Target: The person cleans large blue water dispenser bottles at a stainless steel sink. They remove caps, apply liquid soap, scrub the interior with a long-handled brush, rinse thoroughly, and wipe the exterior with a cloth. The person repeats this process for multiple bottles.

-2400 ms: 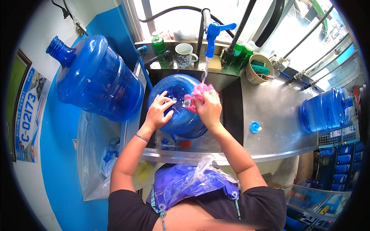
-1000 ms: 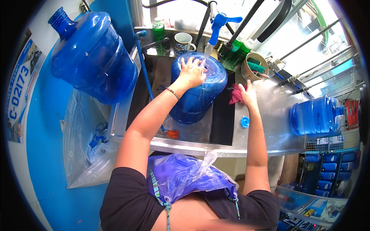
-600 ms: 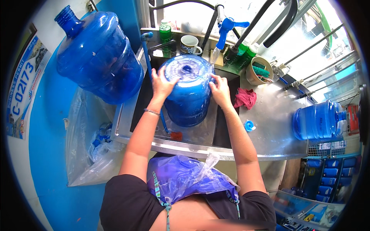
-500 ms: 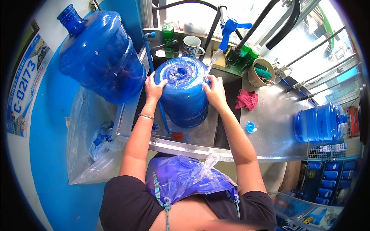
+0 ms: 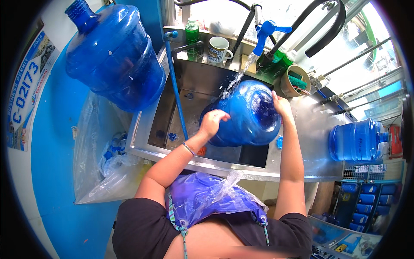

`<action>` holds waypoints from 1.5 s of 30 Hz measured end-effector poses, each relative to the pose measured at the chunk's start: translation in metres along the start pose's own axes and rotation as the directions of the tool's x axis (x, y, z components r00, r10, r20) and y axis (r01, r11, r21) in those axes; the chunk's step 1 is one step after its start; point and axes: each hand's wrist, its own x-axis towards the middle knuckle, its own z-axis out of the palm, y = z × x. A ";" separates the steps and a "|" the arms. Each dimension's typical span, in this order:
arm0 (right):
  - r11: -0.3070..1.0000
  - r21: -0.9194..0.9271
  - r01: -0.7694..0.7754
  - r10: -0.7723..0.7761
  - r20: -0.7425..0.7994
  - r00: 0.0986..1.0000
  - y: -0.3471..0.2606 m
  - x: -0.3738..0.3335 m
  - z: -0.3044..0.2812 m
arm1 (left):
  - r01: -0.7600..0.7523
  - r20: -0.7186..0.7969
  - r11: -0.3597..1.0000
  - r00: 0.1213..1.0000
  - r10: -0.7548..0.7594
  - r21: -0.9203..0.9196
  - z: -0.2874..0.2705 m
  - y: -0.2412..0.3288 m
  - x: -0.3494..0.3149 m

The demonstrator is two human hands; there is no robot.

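A steel bench [image 5: 315, 139] spans the view, with a deep sink [image 5: 190, 87] set into it. To the left leans a large blue jug [image 5: 114, 56], its neck angled up and nobody touching it. A second, blue jug in hand [image 5: 246, 117] lies tilted over the sink, its base turned up toward the right and its mouth end out of sight. On the bench at far right lies a smaller blue container [image 5: 357, 140].

The person's right hand [image 5: 282, 106] holds the rim of the base, fingers hooked over the edge. The left hand [image 5: 211, 123] is against the side, fingers partly curled; whether it truly grips cannot be told.

The likeliest trouble is a slip: the plastic looks wet and smooth, so a loose left hand could let the jug roll or knock the sink edge. Water from the blue tap [image 5: 264, 35] breaks into splashes at the jug's far side, and turning the jug could throw spray across the bench. The small blue cap [image 5: 280, 142] sits just beyond the base, where a swing might sweep it off.
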 end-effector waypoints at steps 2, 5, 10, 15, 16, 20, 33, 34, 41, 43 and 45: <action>0.996 0.086 0.033 -0.029 -0.053 0.998 -0.025 -0.003 0.004 | 0.034 -0.054 0.991 0.998 -0.027 0.129 0.018 -0.001 -0.007; 0.932 0.112 0.345 -0.316 -0.216 0.924 -0.084 -0.040 0.026 | -0.159 -0.205 0.956 0.973 0.109 -0.246 0.017 0.002 0.006; 0.379 0.416 0.827 -0.925 0.156 0.346 -0.099 -0.117 0.016 | -0.095 -0.058 0.817 0.995 0.076 -0.568 -0.014 0.026 0.037; 0.656 0.227 0.719 -0.647 -0.322 0.692 -0.089 -0.119 0.000 | -0.084 -0.130 0.805 0.991 0.009 -0.588 -0.026 0.031 0.041; 0.706 0.112 0.699 -0.581 -0.473 0.662 -0.090 -0.116 0.004 | -0.082 -0.140 0.805 0.990 -0.001 -0.587 -0.027 0.029 0.041; 0.725 -0.052 0.687 -0.682 -0.195 0.705 -0.081 -0.121 0.031 | -0.158 -0.156 0.872 0.983 0.095 -0.463 -0.034 0.023 0.047; 0.747 0.665 0.012 -0.066 0.055 0.996 0.024 -0.183 0.063 | -0.031 0.136 0.999 0.990 0.036 -0.039 -0.025 0.017 0.016; 0.776 0.585 0.235 -0.191 -0.137 0.972 0.014 -0.187 0.071 | -0.232 0.165 0.948 0.966 0.199 0.217 -0.035 0.020 0.015; 0.777 0.426 0.464 -0.335 -0.343 0.877 -0.075 -0.178 0.085 | 0.184 -0.131 0.937 0.964 -0.231 -0.299 -0.115 0.055 0.026; 0.802 0.513 0.306 -0.188 -0.269 0.945 -0.071 -0.143 0.058 | 0.046 -0.179 0.998 0.982 -0.054 -0.051 -0.093 0.046 0.035; 0.558 0.816 0.152 -0.051 -0.149 0.988 -0.056 -0.113 0.040 | -0.012 -0.230 0.955 0.970 0.083 0.296 -0.066 0.028 0.043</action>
